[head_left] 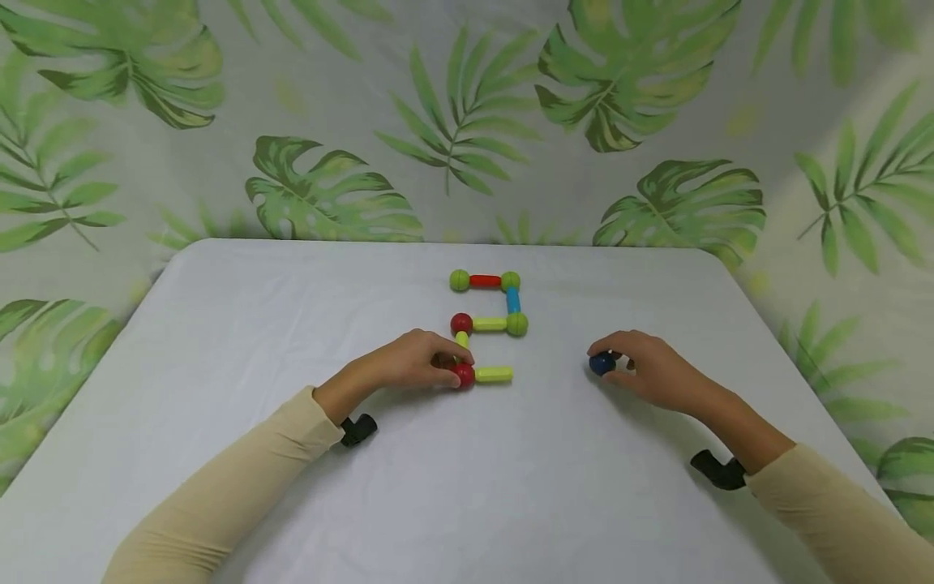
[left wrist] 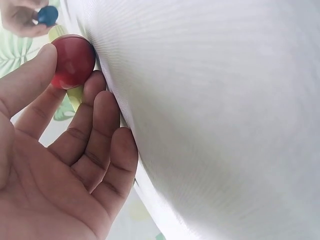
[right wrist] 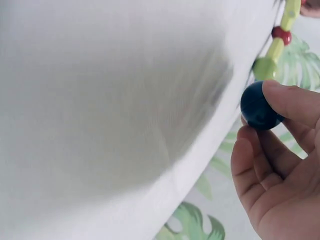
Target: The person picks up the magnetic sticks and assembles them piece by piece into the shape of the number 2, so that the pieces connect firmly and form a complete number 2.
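Note:
On the white table lies a zigzag chain of coloured balls and rods. At its near end my left hand pinches a red ball between thumb and fingers. A yellow-green rod points right from that ball, and another runs up to a second red ball. Farther along come green balls, a blue rod and a red rod. Right of the chain, apart from it, my right hand holds a dark blue ball between thumb and fingertips.
A white cloth covers the table, whose far edge meets a leaf-patterned backdrop. Black wrist mounts show under both forearms. The chain's far end, a green ball, lies near the table's back edge.

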### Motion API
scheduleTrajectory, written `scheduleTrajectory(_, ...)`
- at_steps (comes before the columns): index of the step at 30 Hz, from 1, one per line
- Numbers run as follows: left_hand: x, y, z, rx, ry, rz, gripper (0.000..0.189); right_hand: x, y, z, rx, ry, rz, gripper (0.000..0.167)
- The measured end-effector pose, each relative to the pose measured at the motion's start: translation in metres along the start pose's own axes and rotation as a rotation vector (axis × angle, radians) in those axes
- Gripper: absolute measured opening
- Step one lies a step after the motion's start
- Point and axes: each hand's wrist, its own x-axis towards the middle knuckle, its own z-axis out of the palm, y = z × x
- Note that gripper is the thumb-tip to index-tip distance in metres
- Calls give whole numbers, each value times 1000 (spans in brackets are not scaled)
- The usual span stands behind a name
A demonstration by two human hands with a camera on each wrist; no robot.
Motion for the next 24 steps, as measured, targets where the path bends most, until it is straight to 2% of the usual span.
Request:
scheduleTrajectory(5, 0, 0, 0, 1, 0, 5, 35, -3, -11, 7, 35, -41, -3, 37)
scheduleTrajectory(13, 0, 1, 0, 11, -2, -10, 35, -1, -15, 14, 73, -33, -24, 37)
scheduleTrajectory(24, 1, 1, 0, 6, 1, -14, 34, 24, -28, 31, 219, -128, -21, 36)
